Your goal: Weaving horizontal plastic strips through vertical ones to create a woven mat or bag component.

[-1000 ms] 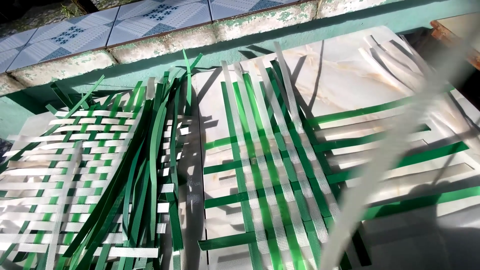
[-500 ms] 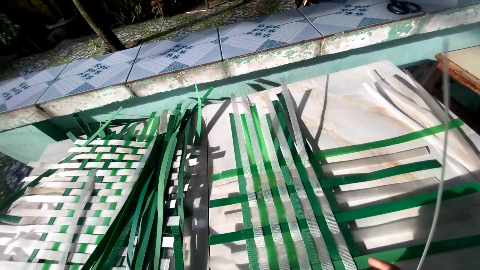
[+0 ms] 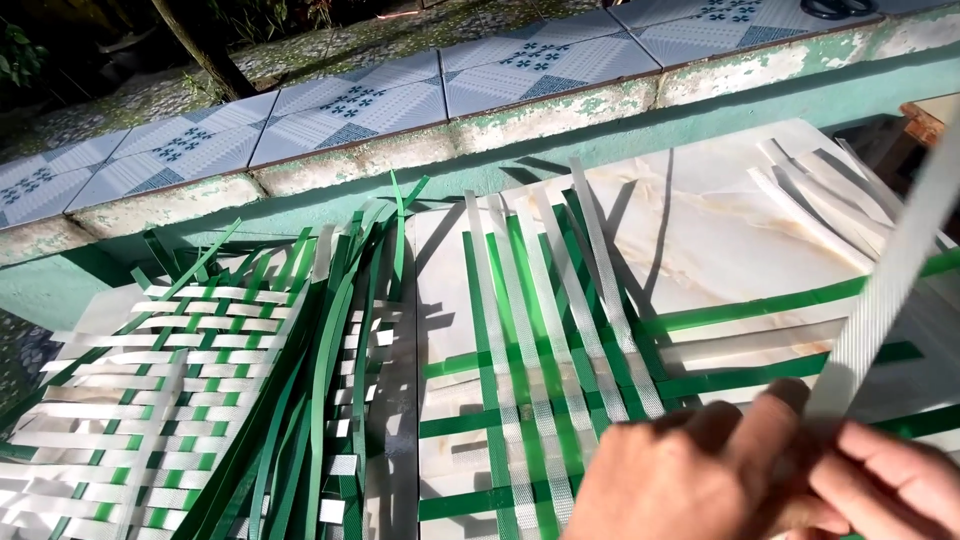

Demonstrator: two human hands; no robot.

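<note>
1. Head view shows both hands at the bottom edge, just below the half-woven mat of green and white plastic strapping that lies on a pale marble-patterned slab.

2. The left hand is closed, its thumb pressed against a long white strap; the right hand is curled beside it with its fingers at the same strap's lower end. The strap rises from the hands up and to the right, clear of the mat.

3. Left of the mat lies a loose bundle of green straps, and beyond that a finished woven panel. Behind the mat runs a low green wall topped with patterned tiles.

4. Risk: the mat's strands look loose and unevenly spaced, fanning apart toward the wall. A tug on the white strap could probably drag neighbouring strands sideways and open the weave.

5. Risk: the strap is stiff and springy by the look of it; if the pinch slackens, it could flick away from the mat.

6. Risk: the raised strap crosses the mat's right-hand horizontal bands; swinging it down carelessly might knock them askew or land it in the wrong row.

7. Hard sunlight and shadow stripes across the mat may hide which strand runs over or under.
</note>
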